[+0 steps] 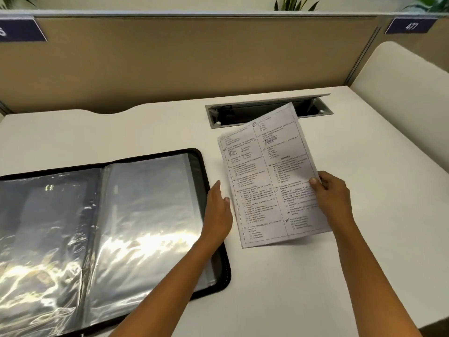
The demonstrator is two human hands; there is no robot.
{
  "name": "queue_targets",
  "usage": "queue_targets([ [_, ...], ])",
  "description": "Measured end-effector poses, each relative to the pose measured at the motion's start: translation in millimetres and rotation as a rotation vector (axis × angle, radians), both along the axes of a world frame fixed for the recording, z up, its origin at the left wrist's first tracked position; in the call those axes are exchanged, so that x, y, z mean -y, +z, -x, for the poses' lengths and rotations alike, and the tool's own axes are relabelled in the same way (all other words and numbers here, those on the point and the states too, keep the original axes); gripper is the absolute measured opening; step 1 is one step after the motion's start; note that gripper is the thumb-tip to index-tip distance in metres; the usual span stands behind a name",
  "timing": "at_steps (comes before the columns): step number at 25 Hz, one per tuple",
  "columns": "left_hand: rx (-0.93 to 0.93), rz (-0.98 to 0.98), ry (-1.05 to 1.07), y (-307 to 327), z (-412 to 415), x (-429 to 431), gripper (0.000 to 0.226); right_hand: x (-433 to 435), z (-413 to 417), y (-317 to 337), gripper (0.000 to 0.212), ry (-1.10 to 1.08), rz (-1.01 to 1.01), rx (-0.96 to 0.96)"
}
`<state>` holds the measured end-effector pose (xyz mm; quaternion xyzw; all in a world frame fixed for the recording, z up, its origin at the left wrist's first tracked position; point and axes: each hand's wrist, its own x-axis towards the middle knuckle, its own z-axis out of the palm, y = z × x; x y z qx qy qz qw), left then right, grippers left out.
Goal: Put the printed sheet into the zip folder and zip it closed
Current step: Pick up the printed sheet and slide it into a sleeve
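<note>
The black zip folder (pixel 199 161) lies open flat on the left of the white desk, its clear plastic sleeves (pixel 136 215) shining with glare. The printed sheet (pixel 267 181), dense with two columns of text, is to the right of the folder, tilted with its far end raised off the desk. My right hand (pixel 330 190) pinches the sheet's right edge, thumb on top. My left hand (pixel 217 210) rests over the folder's right edge, fingers straight and together, just left of the sheet and holding nothing.
A grey cable hatch (pixel 243 113) with its lid raised is set in the white desk (pixel 364 239) behind the sheet. A tan partition (pixel 194 57) closes the back. A second desk surface (pixel 401 76) runs along the right.
</note>
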<state>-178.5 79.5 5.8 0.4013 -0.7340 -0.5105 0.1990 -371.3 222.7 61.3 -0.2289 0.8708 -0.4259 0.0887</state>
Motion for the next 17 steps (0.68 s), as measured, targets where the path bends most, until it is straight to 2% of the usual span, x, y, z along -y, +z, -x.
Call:
queue_targets([
  [3, -0.141, -0.315, 0.055, 24.0, 6.3, 21.4, 0.046, -1.3, -9.2, 13.1, 0.015, 0.044, 0.181, 0.115],
  [5, -0.269, -0.370, 0.062, 47.7, 6.9, 29.4, 0.035, 4.2, -20.9, 22.6, 0.016, 0.081, 0.276, 0.163],
  [11, -0.487, 0.024, 0.116, 103.5, 16.9, 25.9, 0.018, 22.7, -31.4, 46.2, 0.014, 0.061, 0.544, 0.113],
  [15, -0.605, 0.062, 0.088, 114.0, 22.5, 18.3, 0.019, 18.1, -24.8, 51.8, 0.016, 0.036, 0.708, 0.151],
  [17, -0.568, 0.069, 0.070, 105.3, 23.5, 12.2, 0.017, 14.4, -28.4, 41.0, 0.015, 0.019, 0.704, 0.196],
])
